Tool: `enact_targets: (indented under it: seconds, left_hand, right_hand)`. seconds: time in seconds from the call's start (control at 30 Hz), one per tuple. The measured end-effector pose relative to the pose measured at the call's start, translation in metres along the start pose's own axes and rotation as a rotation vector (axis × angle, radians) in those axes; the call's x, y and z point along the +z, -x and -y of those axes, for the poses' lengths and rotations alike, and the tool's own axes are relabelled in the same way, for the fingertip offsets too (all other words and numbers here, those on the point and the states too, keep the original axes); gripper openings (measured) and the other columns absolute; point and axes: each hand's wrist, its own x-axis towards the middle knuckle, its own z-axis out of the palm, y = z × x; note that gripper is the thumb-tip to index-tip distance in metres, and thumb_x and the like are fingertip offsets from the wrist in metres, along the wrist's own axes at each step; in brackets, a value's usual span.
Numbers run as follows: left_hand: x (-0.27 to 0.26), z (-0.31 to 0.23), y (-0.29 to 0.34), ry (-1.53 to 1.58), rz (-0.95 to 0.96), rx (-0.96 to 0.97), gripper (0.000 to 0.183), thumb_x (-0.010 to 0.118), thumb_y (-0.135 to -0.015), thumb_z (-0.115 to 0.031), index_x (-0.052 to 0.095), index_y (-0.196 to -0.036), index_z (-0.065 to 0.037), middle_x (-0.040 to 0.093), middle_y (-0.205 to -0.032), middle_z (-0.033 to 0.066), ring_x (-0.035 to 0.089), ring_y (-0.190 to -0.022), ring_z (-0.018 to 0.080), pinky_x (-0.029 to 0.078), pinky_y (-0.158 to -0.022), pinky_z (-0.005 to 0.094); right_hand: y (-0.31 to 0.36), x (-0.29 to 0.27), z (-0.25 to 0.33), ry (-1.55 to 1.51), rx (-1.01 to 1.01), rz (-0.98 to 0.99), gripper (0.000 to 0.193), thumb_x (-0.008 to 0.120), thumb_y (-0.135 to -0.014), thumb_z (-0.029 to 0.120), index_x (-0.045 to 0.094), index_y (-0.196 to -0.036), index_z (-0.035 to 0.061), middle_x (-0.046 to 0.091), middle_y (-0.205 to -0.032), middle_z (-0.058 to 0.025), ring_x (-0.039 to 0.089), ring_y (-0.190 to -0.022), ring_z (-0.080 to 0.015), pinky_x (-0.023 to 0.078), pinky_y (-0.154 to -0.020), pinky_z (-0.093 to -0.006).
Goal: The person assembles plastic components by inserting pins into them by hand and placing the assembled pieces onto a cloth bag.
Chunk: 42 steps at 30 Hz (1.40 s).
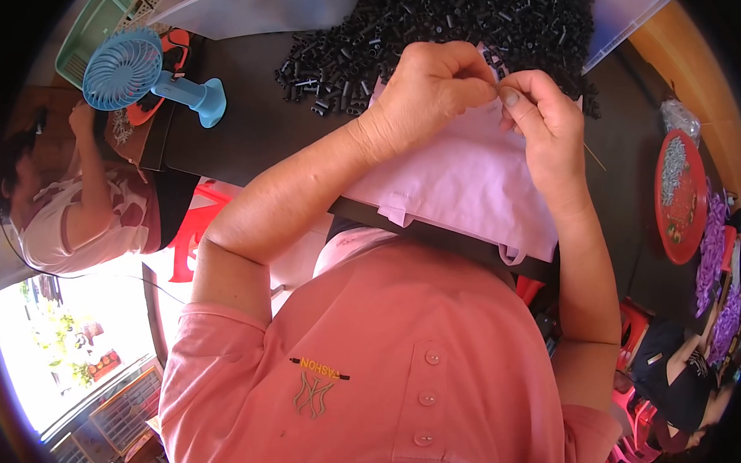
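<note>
Over a pink cloth [454,173], my left hand [437,83] and my right hand [544,123] meet fingertip to fingertip. Each is closed in a pinch, thumb against forefinger. Whatever they pinch is too small or too covered by the fingers to name. Just beyond them spreads a large heap of short black tubes [476,19], partly hidden by my left hand. The cloth lies over the near edge of a dark table [253,80] and has small loops along its hem. A thin, light-coloured strand [595,157] shows beside my right wrist.
At the left stand a blue handheld fan [123,68] and a green basket [92,26]. Clear plastic bins [264,7] flank the heap. On the right, a red tray [681,218] holds small grey pieces, with purple strips [710,251] beside it. Other people [78,205] sit at both sides.
</note>
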Motion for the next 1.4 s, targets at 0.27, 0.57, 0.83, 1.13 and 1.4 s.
enact_targets:
  seconds: [0.27,0.57,0.83,1.13,1.4]
  left_hand:
    - [-0.007,-0.007,-0.005,0.15,-0.155,-0.232,0.01,0.068,-0.082,-0.013,0.069,-0.083,-0.003,0.062,-0.069,0.0,0.056,-0.06,0.0049,0.041,-0.049,0.0192]
    - [-0.011,-0.007,-0.007,0.444,0.026,-0.33,0.013,0.066,-0.084,-0.012,0.067,-0.088,0.001,0.062,-0.07,0.0058,0.057,-0.058,0.0111,0.041,-0.047,0.0227]
    - [-0.006,-0.009,-0.006,0.575,0.079,-0.392,0.014,0.064,-0.086,-0.011,0.066,-0.089,0.002,0.061,-0.069,0.0068,0.058,-0.057,0.0129,0.04,-0.046,0.0236]
    - [-0.039,-0.018,-0.019,0.163,-0.33,-0.194,0.014,0.068,-0.082,-0.011,0.07,-0.087,0.002,0.063,-0.071,0.0055,0.056,-0.056,0.0117,0.042,-0.048,0.0225]
    - [-0.014,0.016,-0.041,-0.761,-0.087,0.331,0.01,0.064,-0.077,-0.006,0.071,-0.084,-0.007,0.062,-0.084,0.0091,0.062,-0.074,0.0264,0.05,-0.067,0.0361]
  right_hand:
    - [0.0,0.006,-0.01,0.293,-0.277,-0.013,0.006,0.062,-0.082,0.0,0.06,-0.087,0.0018,0.066,-0.083,-0.0131,0.064,-0.069,-0.0276,0.049,-0.063,-0.0363]
    - [-0.003,-0.002,0.003,0.037,-0.185,-0.155,0.021,0.07,-0.082,0.0,0.067,-0.103,0.0025,0.068,-0.083,-0.0018,0.06,-0.074,-0.0049,0.049,-0.065,-0.0206]
    - [0.0,-0.001,0.001,-0.237,-0.157,-0.062,0.009,0.067,-0.086,0.0,0.068,-0.094,-0.0002,0.067,-0.083,-0.0008,0.061,-0.077,-0.0064,0.05,-0.071,-0.0202]
    - [-0.005,-0.031,0.008,-0.311,-0.05,-0.238,0.01,0.064,-0.089,0.006,0.07,-0.096,0.0027,0.065,-0.076,-0.0001,0.059,-0.068,-0.0067,0.042,-0.061,-0.0199]
    - [-0.005,-0.034,0.011,-0.314,-0.074,-0.249,0.01,0.066,-0.087,0.008,0.071,-0.094,0.0027,0.065,-0.075,0.0,0.058,-0.065,-0.0062,0.04,-0.06,-0.0197]
